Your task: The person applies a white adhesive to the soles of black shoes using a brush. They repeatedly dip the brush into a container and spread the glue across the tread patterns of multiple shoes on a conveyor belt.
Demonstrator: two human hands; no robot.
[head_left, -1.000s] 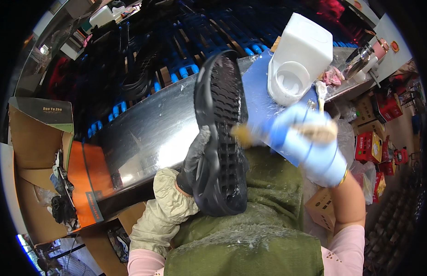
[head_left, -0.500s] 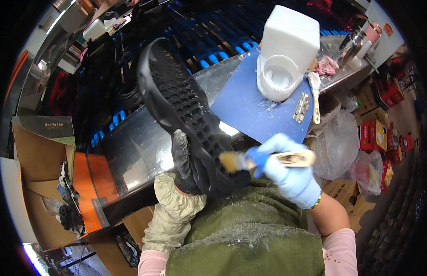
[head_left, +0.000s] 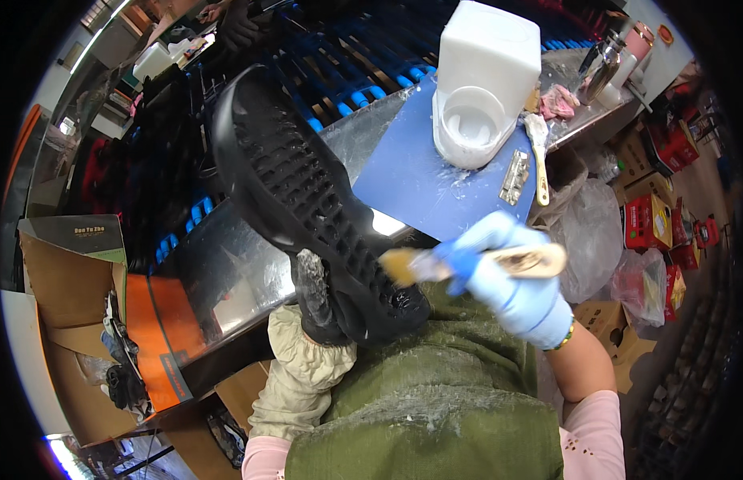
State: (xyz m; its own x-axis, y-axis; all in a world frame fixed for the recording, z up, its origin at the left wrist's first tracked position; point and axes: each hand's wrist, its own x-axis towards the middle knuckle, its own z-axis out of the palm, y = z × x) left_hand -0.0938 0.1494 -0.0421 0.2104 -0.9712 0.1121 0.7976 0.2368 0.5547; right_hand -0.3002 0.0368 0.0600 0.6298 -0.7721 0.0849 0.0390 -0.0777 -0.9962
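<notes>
My left hand (head_left: 314, 298), in a dark glue-stained glove, grips the heel end of a black shoe sole (head_left: 295, 192) and holds it up, tread side toward me, toe tilted up and left. My right hand (head_left: 511, 276), in a light blue glove, holds a wooden-handled brush (head_left: 475, 262). Its bristles touch the wet heel part of the sole. Beyond the hands a white plastic glue container (head_left: 479, 88) with a round opening stands on a blue board (head_left: 423, 180).
A second brush (head_left: 539, 156) and a metal clip (head_left: 515, 176) lie on the blue board. The metal bench (head_left: 227, 264) runs left beside a blue roller conveyor (head_left: 363, 72). Cardboard boxes (head_left: 63, 280) stand at left, red boxes (head_left: 647, 220) and plastic bags at right.
The sole has swung from pointing up and right to leaning up and left, and the brush has come to its heel. The view has shifted, bringing the container nearer the centre.
</notes>
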